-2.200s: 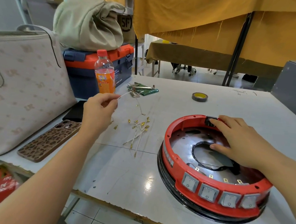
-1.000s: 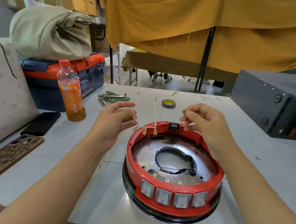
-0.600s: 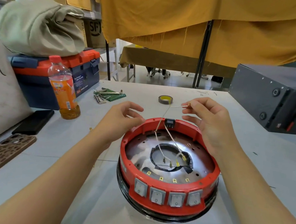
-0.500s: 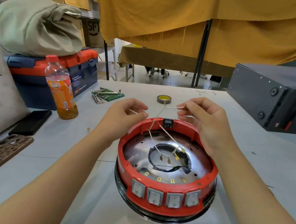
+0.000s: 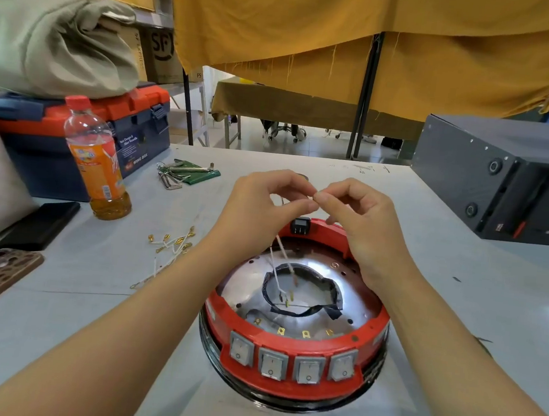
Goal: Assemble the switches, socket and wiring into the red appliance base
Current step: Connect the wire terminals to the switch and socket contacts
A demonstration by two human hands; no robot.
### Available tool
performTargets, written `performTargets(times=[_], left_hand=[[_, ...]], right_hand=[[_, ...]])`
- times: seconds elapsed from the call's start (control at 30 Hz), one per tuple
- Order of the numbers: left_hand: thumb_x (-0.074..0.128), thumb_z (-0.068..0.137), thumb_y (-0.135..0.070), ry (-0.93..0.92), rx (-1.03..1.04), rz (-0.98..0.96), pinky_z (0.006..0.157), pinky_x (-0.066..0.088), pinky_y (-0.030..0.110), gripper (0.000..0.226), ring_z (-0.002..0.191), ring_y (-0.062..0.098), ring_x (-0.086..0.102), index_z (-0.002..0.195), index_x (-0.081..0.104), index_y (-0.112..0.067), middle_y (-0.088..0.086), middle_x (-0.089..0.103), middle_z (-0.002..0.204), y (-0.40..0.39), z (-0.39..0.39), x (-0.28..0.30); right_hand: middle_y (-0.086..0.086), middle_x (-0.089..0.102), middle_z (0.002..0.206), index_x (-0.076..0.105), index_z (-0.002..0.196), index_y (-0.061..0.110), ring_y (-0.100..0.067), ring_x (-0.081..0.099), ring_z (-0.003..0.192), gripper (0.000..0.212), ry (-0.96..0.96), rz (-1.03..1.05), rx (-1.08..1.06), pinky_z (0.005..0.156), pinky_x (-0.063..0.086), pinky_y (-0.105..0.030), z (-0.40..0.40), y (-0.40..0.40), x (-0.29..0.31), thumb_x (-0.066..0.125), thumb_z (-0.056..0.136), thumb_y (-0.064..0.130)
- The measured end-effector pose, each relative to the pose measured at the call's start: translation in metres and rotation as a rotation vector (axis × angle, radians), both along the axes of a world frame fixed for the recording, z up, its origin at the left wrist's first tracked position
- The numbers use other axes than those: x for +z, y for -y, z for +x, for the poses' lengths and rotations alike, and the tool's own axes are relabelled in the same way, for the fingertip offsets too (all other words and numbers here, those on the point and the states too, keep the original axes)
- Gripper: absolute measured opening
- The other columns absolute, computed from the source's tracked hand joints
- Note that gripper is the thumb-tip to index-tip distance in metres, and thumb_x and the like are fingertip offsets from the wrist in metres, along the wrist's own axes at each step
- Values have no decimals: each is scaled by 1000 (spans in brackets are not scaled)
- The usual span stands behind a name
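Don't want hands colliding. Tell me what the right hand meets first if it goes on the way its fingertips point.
The left hand: the right hand points at its fingertips, already about touching over the wires.

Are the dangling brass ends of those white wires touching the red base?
Cannot tell. In the head view the white wires, pinched by left hand and right hand, hang with tips over the red base centre opening; depth is unclear.

Base [image 5: 287, 375]: glossy red plastic ring; inner plate [image 5: 352, 294] of bright, mirror-smooth metal; switches [image 5: 291, 363] in pale grey plastic; socket [image 5: 300, 225] of black plastic; wires [image 5: 278, 262] white-sheathed with brassy metal terminals; table [image 5: 458, 309] matt grey, scuffed; bottle [image 5: 95, 160] of clear plastic; curtain [image 5: 350, 30] of coarse mustard cloth, frayed at the hem; toolbox [image 5: 132, 133] of smooth blue and orange plastic.
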State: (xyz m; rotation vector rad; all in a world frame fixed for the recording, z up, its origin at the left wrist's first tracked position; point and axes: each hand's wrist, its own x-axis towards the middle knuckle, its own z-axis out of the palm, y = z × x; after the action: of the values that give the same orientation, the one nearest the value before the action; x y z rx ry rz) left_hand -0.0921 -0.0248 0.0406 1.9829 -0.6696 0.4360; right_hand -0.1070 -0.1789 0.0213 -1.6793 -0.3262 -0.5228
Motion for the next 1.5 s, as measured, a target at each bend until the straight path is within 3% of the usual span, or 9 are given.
performTargets(times=[0.23,0.33,0.43,0.53,0.8,1.0,1.27,1.37,1.5], left_hand=[[71,82,-19,-90,-28,-52,82,49,14,6,84,1,65,86,73,-23,-10,72,85,-12,5,1],[69,83,-18,-138,-40,-95,85,52,22,9,87,8,66,84,73,-26,-7,73,84,-18,6,1],[67,85,-17,-155,-31,-121,83,52,28,10,86,16,65,84,72,-25,-3,72,82,-21,9,3],[66,86,-17,-169,-14,-110,75,50,26,11,86,21,63,83,72,-26,0,71,82,-21,12,5],[64,87,-14,-190,-46,-6,56,39,5,9,62,-5,56,87,73,-14,-8,66,70,-17,15,8],[63,88,-12,-196,-89,68,58,41,5,9,60,-6,56,88,72,-13,-9,66,73,-8,14,10],[63,89,-17,-86,-116,237,64,45,11,11,68,-3,57,88,73,-18,-11,68,77,1,10,27],[62,89,-20,-79,-99,295,68,50,22,11,72,10,61,88,73,-21,-6,70,79,3,12,35],[61,89,-15,-92,-110,218,54,39,7,11,57,-6,53,86,72,-18,-12,64,68,7,15,40]], right_hand=[[5,68,82,69,84,18,-8,61,82,12,-46,-51,-26,77,50,-21,7,7,7,59,90,18],[5,68,100,68,101,19,-9,60,93,14,-109,-427,-83,86,46,-24,23,14,12,59,91,22],[2,58,128,54,128,24,-14,53,114,40,-237,-921,-7,98,40,-28,40,14,11,61,90,31],[-5,58,129,52,132,25,-22,54,115,47,-342,-1121,57,98,41,-32,49,9,8,65,87,32],[-6,64,114,61,123,27,-26,57,102,36,-286,-1195,-28,88,48,-41,51,10,4,64,87,31],[-7,62,94,66,105,20,-28,58,89,22,-259,-1265,-140,68,43,-32,38,18,1,59,89,35],[-7,56,89,60,93,14,-31,57,87,25,-246,-1279,-254,64,37,-31,25,22,-6,55,92,38],[-4,52,82,54,84,17,-28,52,80,23,-236,-1261,-256,61,34,-31,22,22,-7,54,92,38],[-4,50,81,48,79,18,-28,50,76,25,-226,-1251,-256,60,33,-31,21,23,-7,53,93,37]])
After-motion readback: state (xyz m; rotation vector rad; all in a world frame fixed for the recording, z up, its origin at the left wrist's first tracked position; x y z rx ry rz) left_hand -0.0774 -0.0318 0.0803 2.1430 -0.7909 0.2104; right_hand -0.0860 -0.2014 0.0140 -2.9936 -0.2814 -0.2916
